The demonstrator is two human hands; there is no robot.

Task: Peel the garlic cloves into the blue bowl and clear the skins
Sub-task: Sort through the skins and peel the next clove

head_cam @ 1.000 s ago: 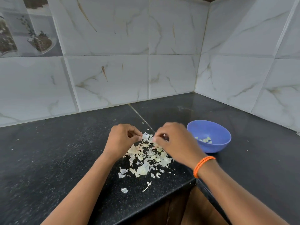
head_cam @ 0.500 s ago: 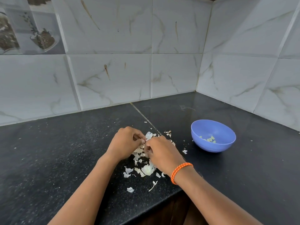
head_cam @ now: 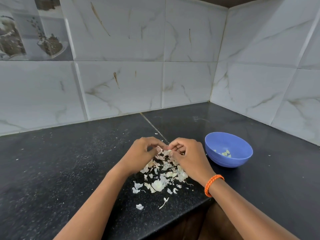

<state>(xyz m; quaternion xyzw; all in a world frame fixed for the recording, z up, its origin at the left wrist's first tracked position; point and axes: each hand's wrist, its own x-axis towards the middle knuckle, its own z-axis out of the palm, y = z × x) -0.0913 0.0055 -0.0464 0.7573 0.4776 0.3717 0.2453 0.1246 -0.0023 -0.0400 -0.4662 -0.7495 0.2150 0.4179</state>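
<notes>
Step in hand: peeling; left hand [head_cam: 142, 153] and right hand [head_cam: 187, 155] meet over far end of skins [head_cam: 162, 172], fingers curled, pinching a clove [head_cam: 167, 152]; bowl [head_cam: 228, 149] just right, holds peeled cloves [head_cam: 225, 153]; next, likely: strip skin, drop clove in bowl.

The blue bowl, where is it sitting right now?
In the head view the blue bowl stands on the black counter, just right of the right hand and near the tiled corner.

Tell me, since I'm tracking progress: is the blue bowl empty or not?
Not empty. The blue bowl stands upright with a few peeled garlic cloves lying in its bottom.
</notes>
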